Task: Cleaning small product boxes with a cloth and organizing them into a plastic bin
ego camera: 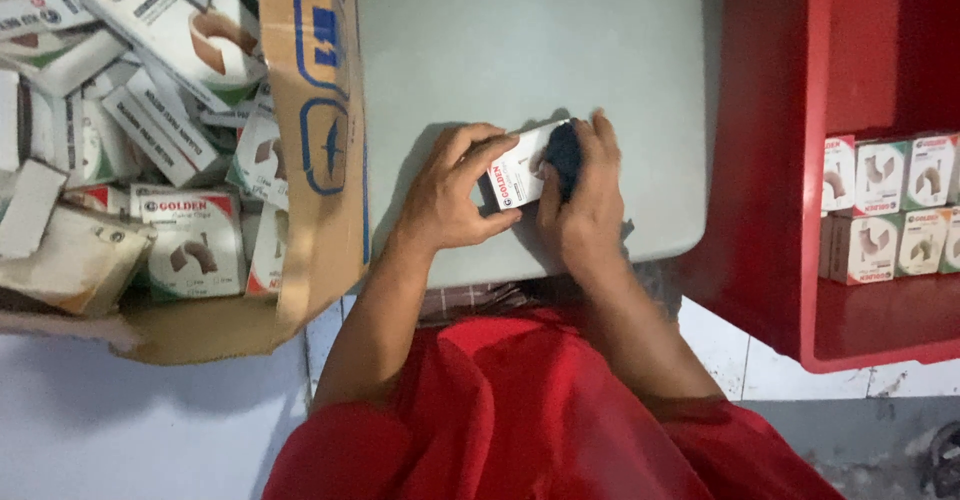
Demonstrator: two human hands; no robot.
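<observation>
Left hand (pixel 450 195) pinches the near end of a small white box (pixel 520 172), thumb below, fingers on top. Right hand (pixel 585 195) curls around a dark object (pixel 565 155) pressed on the box's far end; what it is can't be made out. Box sits on the grey table (pixel 520 50), partly hidden by both hands. Carton (pixel 320 110) of similar boxes left, cut off. Red shelf (pixel 770 160) right, boxes cropped.

Bare forearms, red garment across the lap
</observation>
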